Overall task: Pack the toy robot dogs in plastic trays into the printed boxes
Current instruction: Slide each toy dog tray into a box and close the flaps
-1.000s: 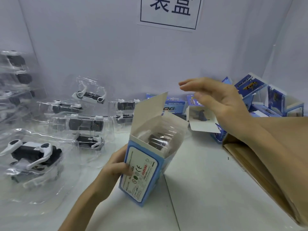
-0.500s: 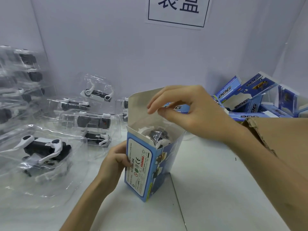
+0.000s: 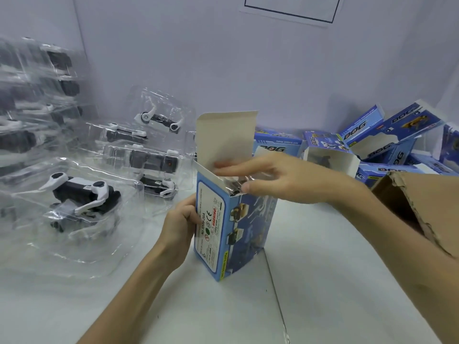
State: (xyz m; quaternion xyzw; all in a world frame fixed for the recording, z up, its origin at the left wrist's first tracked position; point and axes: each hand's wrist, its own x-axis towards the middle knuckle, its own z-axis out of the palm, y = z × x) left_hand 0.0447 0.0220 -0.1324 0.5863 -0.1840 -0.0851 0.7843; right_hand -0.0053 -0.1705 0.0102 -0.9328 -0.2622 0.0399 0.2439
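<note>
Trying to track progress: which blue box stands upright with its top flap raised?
The box between both hands, mid-table: the left hand grips its side, the right hand is at its open top. The other boxes lie piled at right.

L hand (image 3: 182,219) grips upright blue box (image 3: 236,234) by its side. R hand (image 3: 280,178) lies across the open top, fingers straight on clear tray (image 3: 236,186) inside. Lid flap (image 3: 226,137) stands up behind R fingers. Trayed dogs (image 3: 82,194) left of L hand; printed boxes (image 3: 387,135) beyond R wrist.

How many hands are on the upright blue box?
2. The left hand grips the blue box low on its left side; the right hand reaches across its open top.
</note>
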